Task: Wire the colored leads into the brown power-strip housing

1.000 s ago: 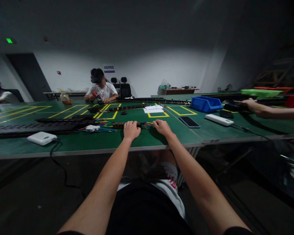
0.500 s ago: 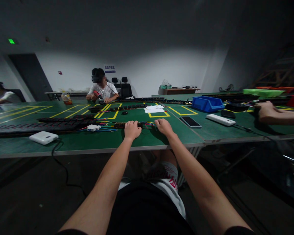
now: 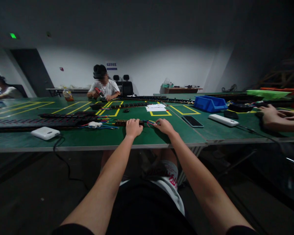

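Note:
A short dark strip with coloured wires at both ends lies on the green table near its front edge. My left hand is closed over the strip's right part, and its fingers hide that stretch. From this end, thin red, blue and yellow wires run rightward. My right hand pinches these wires at their free ends; its fingertips are too small to make out in detail. Left of the strip, a white connector block with blue and red leads rests beside a long black cable track.
A phone, a white power bank and a blue bin stand to the right. White paper lies beyond my hands. Another white power bank is at left. A co-worker's hands work at far right; another person sits opposite.
My right hand has shifted slightly left along the wires, with its fingers closer to the strip. My left hand stays on the strip. At far right, the co-worker's second hand has come into view.

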The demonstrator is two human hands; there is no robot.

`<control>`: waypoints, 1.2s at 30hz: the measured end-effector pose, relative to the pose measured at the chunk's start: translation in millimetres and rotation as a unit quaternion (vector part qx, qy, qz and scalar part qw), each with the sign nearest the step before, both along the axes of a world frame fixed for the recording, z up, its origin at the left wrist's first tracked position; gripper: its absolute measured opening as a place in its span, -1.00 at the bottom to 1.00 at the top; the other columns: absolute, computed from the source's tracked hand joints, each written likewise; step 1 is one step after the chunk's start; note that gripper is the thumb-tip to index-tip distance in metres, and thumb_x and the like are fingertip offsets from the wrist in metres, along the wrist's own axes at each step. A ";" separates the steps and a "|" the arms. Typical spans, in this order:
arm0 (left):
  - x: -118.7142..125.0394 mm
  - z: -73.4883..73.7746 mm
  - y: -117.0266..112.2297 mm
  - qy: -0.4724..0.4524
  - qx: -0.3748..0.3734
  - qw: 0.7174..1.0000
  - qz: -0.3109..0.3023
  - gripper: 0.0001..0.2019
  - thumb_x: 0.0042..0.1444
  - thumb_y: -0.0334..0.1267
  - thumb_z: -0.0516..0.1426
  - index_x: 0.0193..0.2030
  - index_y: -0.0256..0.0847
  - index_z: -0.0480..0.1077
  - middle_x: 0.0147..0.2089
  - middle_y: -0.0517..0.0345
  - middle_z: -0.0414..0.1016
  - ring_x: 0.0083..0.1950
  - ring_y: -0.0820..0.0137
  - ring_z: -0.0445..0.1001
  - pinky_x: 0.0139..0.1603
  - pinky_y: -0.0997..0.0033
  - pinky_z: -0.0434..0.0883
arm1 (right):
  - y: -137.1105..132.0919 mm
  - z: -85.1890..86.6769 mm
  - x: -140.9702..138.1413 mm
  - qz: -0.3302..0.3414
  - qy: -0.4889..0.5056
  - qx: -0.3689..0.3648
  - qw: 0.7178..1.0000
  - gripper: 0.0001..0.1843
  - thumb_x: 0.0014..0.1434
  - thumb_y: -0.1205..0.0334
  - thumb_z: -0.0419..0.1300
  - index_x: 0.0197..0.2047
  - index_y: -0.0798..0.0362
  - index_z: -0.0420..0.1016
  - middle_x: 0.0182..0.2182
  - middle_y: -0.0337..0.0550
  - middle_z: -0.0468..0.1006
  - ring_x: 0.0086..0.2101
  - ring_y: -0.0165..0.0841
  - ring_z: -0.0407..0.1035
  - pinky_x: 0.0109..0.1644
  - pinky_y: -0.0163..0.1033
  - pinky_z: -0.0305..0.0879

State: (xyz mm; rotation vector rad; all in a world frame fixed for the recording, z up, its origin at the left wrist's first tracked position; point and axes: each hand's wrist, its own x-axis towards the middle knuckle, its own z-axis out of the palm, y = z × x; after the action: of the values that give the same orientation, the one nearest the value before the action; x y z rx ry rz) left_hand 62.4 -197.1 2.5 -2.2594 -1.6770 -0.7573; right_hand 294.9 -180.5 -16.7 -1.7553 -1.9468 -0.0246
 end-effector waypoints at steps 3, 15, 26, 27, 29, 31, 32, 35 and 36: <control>0.5 -0.2 -0.1 0.001 0.001 1.000 0.000 -0.68 0.24 -0.22 0.09 0.09 -0.17 0.49 0.08 -0.10 0.55 0.18 0.09 0.40 0.28 0.09 0.29 | 0.2 -2.8 0.5 -0.007 0.011 0.012 1.000 -0.50 0.32 -0.09 0.26 0.19 0.03 0.47 -0.14 -0.04 0.57 -0.13 -0.25 0.45 -0.10 -0.27 0.27; 0.4 0.5 -1.4 -0.009 -0.013 1.000 -0.006 -0.67 0.26 -0.22 0.08 0.11 -0.18 0.49 0.09 -0.12 0.54 0.19 0.07 0.39 0.31 0.07 0.26 | -1.4 -2.9 0.5 -0.009 0.053 0.016 0.998 -0.48 0.30 -0.06 0.27 0.21 0.06 0.42 -0.15 -0.04 0.60 -0.18 -0.25 0.48 -0.18 -0.26 0.27; 2.4 -2.1 -3.6 -0.018 -0.010 1.000 -0.004 -0.68 0.24 -0.24 0.09 0.09 -0.20 0.48 0.08 -0.13 0.53 0.18 0.09 0.38 0.29 0.09 0.25 | -6.1 -0.6 1.8 -0.001 0.064 -0.007 0.998 -0.53 0.30 -0.05 0.26 0.17 0.04 0.46 -0.23 -0.06 0.63 -0.25 -0.25 0.49 -0.29 -0.28 0.19; 2.5 -2.4 -3.7 -0.018 -0.009 1.000 -0.002 -0.68 0.24 -0.24 0.09 0.08 -0.19 0.49 0.08 -0.13 0.53 0.18 0.09 0.37 0.28 0.09 0.25 | -5.9 -1.0 2.2 0.002 0.064 -0.006 0.998 -0.53 0.30 -0.05 0.26 0.16 0.04 0.47 -0.24 -0.07 0.63 -0.26 -0.26 0.49 -0.30 -0.28 0.18; 2.7 -3.4 -3.4 -0.016 -0.004 1.000 0.005 -0.70 0.23 -0.23 0.10 0.06 -0.18 0.49 0.07 -0.11 0.53 0.18 0.09 0.37 0.27 0.09 0.25 | -4.6 -2.7 3.5 0.005 0.067 -0.004 0.998 -0.54 0.30 -0.06 0.25 0.14 0.03 0.48 -0.27 -0.10 0.62 -0.30 -0.28 0.48 -0.32 -0.28 0.17; 2.8 -5.0 -2.5 -0.012 0.001 1.000 0.008 -0.71 0.23 -0.23 0.11 0.05 -0.18 0.49 0.05 -0.09 0.54 0.16 0.10 0.38 0.27 0.10 0.26 | -2.3 -5.0 5.1 0.005 0.074 -0.004 0.997 -0.53 0.29 -0.08 0.26 0.13 0.02 0.48 -0.28 -0.11 0.62 -0.32 -0.29 0.47 -0.33 -0.28 0.16; 2.7 -6.0 -1.8 -0.012 0.003 1.000 0.006 -0.70 0.23 -0.23 0.11 0.06 -0.19 0.49 0.04 -0.09 0.54 0.16 0.10 0.39 0.27 0.10 0.26 | -1.1 -6.2 6.0 0.007 0.075 -0.004 0.997 -0.53 0.28 -0.09 0.26 0.12 0.03 0.49 -0.29 -0.11 0.61 -0.32 -0.29 0.47 -0.33 -0.28 0.15; 2.4 -8.7 0.3 -0.016 0.003 1.000 -0.001 -0.69 0.24 -0.21 0.11 0.08 -0.20 0.48 0.05 -0.11 0.53 0.17 0.09 0.38 0.28 0.09 0.25 | 1.7 -8.5 7.7 0.009 0.075 0.002 0.997 -0.53 0.27 -0.10 0.26 0.11 0.01 0.49 -0.31 -0.12 0.61 -0.33 -0.28 0.47 -0.34 -0.28 0.15; 2.3 -9.3 0.7 -0.017 0.002 1.000 -0.001 -0.69 0.25 -0.21 0.11 0.09 -0.19 0.48 0.06 -0.11 0.53 0.17 0.08 0.38 0.29 0.08 0.25 | 2.1 -8.7 7.9 0.006 0.077 0.000 0.997 -0.53 0.27 -0.11 0.26 0.11 0.00 0.50 -0.31 -0.12 0.61 -0.34 -0.27 0.47 -0.34 -0.27 0.15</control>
State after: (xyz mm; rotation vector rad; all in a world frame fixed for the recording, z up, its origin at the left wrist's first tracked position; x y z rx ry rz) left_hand 64.7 -196.4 -6.8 -2.2588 -1.6854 -0.8027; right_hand 302.8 -178.5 -25.4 -1.6932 -1.8478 0.1119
